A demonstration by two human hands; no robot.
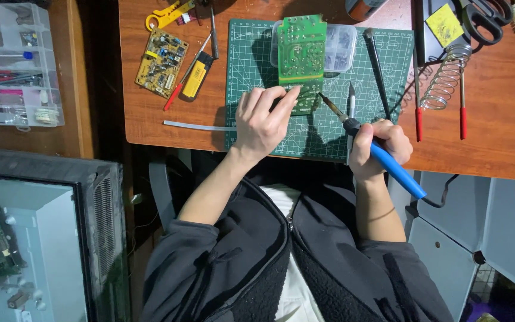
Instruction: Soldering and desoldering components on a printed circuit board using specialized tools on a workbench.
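My left hand (262,121) grips the near edge of a green circuit board (300,53), which lies solder side up on a green cutting mat (242,65). My right hand (378,146) holds a blue-handled soldering iron (396,170). Its tip points at the board's lower right corner, close to my left fingertips. A clear plastic parts box (340,48) sits under the far part of the board.
On the wooden desk (496,119) lie a second circuit board (161,61), a yellow tester (196,76), a yellow wire stripper (165,14), screwdrivers, a coiled iron stand (445,80) and scissors (487,18). A clear organiser (14,62) stands at left, above an opened appliance (25,238).
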